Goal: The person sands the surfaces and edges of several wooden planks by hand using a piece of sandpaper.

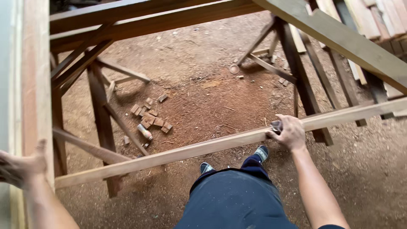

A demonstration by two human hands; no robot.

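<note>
A long pale wooden slat (pixel 203 146) runs across the view from lower left to upper right, resting on wooden trestles. My right hand (pixel 289 132) presses a small grey block, apparently a sanding block (pixel 276 125), onto the slat's top face. My left hand (pixel 23 163) rests at the far left against an upright plank (pixel 37 85), its fingers partly out of frame and blurred. Below the slat are my dark trousers and grey shoes (pixel 262 152).
Two dark wooden trestles (pixel 99 101) (pixel 296 63) stand on a dirt and sawdust floor. Several small wood offcuts (pixel 149 118) and a small bottle (pixel 144 132) lie on the ground. A thick beam (pixel 347 42) and stacked planks (pixel 377 17) fill the upper right.
</note>
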